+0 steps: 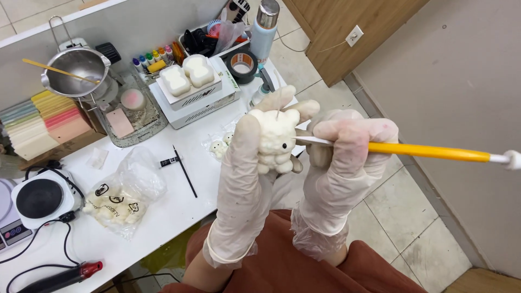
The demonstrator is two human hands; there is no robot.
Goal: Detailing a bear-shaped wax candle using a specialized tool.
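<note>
Gripping a cream bear-shaped candle (275, 142) upright in the gloved left hand (241, 184), above the edge of the white surface (179, 179). Pinching a yellow-handled tool (429, 151) in the gloved right hand (339, 168), pressing its pale tip against the figure's face. Risking a gouge or a snapped ear if pushing too hard; risking a drop to the tiled floor (401, 217). Hiding the tool's very tip and the figure's back behind fingers; cutting off the tool's far end.
</note>
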